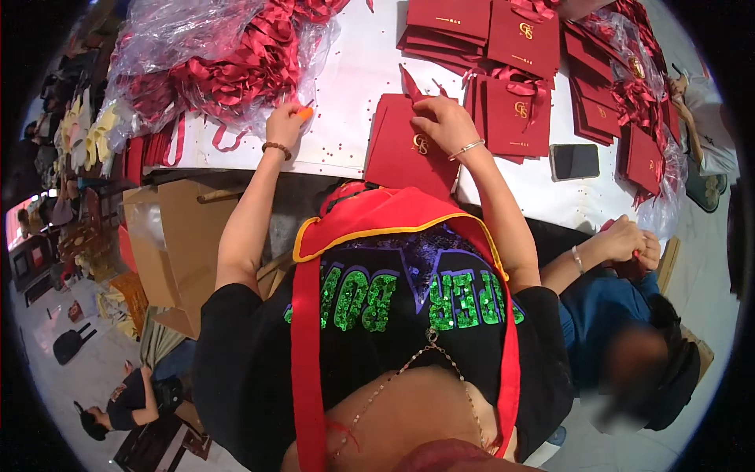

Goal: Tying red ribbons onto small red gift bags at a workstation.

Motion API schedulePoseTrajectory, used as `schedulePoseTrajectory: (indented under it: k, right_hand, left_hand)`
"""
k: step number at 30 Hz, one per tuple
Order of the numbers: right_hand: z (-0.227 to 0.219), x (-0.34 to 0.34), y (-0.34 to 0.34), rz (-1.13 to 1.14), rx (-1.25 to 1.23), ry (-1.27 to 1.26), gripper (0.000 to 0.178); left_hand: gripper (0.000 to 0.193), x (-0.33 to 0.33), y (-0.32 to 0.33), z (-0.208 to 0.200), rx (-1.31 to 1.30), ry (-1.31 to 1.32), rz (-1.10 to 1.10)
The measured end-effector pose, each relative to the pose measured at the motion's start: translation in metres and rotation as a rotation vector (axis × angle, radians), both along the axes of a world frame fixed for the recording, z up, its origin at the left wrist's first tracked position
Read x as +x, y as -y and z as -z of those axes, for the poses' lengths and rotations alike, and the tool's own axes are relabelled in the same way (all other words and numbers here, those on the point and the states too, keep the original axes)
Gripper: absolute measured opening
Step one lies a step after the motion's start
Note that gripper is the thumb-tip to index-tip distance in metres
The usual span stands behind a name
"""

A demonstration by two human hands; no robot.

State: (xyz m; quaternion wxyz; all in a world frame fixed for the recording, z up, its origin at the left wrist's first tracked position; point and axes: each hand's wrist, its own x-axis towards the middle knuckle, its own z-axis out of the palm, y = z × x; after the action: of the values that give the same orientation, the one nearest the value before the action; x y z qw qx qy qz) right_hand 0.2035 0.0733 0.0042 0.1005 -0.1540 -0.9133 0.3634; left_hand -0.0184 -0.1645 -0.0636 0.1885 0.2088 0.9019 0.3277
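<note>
My left hand point(285, 127) is closed at the table's front edge, its fingertips pinching a small orange piece point(304, 114) that has a dark tip. Just beyond it lies a heap of dark red ribbons point(244, 82) in clear plastic. In front of me a flat dark red paper bag point(397, 149) with a gold emblem rests on other red sheets or bags, overhanging the table edge. Over its top edge my right hand point(447, 124) has its fingers curled on a red ribbon point(409, 82). The fingertips partly hide where the ribbon meets the bag.
Stacks of red bags point(515, 118) with ribbons stand on the right of the white table point(346, 55). A phone point(575, 161) lies near the front edge. At the right, a co-worker's hands point(629, 240) hold something red. An open cardboard box point(189, 244) stands below left.
</note>
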Motion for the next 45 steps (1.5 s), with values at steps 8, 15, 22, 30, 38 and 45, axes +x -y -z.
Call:
schedulePoseTrajectory:
  k: [8, 15, 22, 30, 38, 45]
  right_hand:
    - [-0.001, 0.000, -0.013, 0.007, -0.312, 0.205, 0.035]
    - [0.002, -0.002, -0.010, -0.009, -0.421, 0.197, 0.039]
    - [0.001, -0.001, -0.007, 0.007, -0.399, 0.190, 0.037]
    - [-0.012, 0.000, -0.003, 0.032, -0.379, 0.266, 0.034]
    - [-0.004, 0.002, 0.000, 0.033, -0.377, 0.217, 0.031]
    - [-0.013, 0.002, 0.003, 0.048, -0.316, 0.204, 0.032]
  left_hand:
    - [0.022, 0.079, -0.045, -0.081, 0.145, -0.510, 0.425]
    - [0.010, 0.103, -0.072, -0.080, 0.278, -0.496, 0.576]
    - [0.011, 0.110, -0.082, -0.078, 0.250, -0.565, 0.618]
    - [0.014, 0.105, -0.095, -0.077, 0.120, -0.326, 0.596]
    - [0.018, 0.102, -0.097, -0.082, 0.084, -0.066, 0.536]
    - [0.017, 0.103, -0.097, -0.085, 0.070, -0.104, 0.520]
